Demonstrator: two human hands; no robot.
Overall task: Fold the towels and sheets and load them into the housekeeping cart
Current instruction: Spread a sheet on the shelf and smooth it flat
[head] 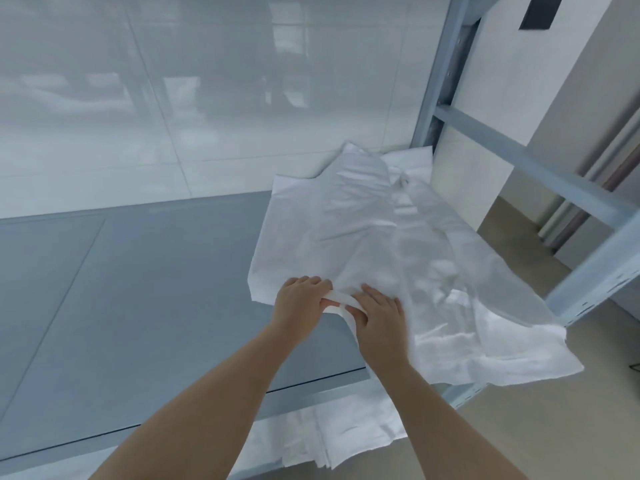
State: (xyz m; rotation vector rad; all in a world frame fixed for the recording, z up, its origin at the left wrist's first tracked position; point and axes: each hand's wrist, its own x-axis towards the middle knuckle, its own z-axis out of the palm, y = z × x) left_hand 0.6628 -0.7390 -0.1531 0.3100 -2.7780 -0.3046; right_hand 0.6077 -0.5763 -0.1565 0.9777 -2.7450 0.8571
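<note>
Head view, only one to go on. White sheet (391, 244) lying rumpled across the right end of a grey shelf (138, 289), far corner up near the tiled wall (173, 98), right edge spilling over the shelf side past the frame post (595, 268). Not folded yet, just loosely spread with plenty of creases.

Left hand (299, 303) and right hand (379, 317) close together at the near edge of the sheet. Both pinching a narrow strip of the hem between them, fingers curled round it, thumbs tucked under as far as can be told. Left fingertips resting on the cloth just above the strip.

More white linen (332, 434) on the level below, looks stacked flat, maybe done already, hard to be sure. No cart anywhere in shot.

So, step in hand: probably finding and straightening an edge to start the fold. Early days for this piece. Next move likely calls for sliding the hands apart along the hem to reach the corners, then lifting or pulling it flat. Worth watching the overhang on the right, since a tug could drag the whole thing off the shelf.
</note>
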